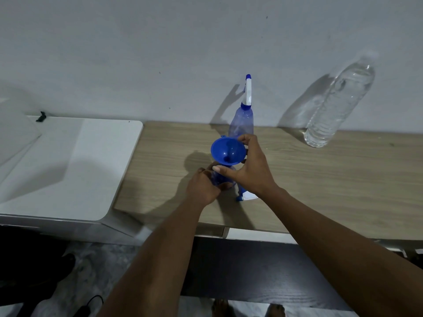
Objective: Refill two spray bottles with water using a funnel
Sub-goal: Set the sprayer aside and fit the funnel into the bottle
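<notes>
A blue funnel stands in the neck of a translucent blue spray bottle on the wooden table. My left hand wraps the bottle's body from the left. My right hand pinches the funnel's rim from the right. A detached white and blue spray head lies on the table, partly hidden under my right wrist. Behind them, near the wall, a second blue spray bottle stands upright with its spray head on. A clear plastic water bottle stands at the back right.
A white cabinet top adjoins the table on the left, slightly lower. The grey wall runs right behind the table. Below the table's front edge are a dark surface, bare feet and a dark shape on the floor at the left.
</notes>
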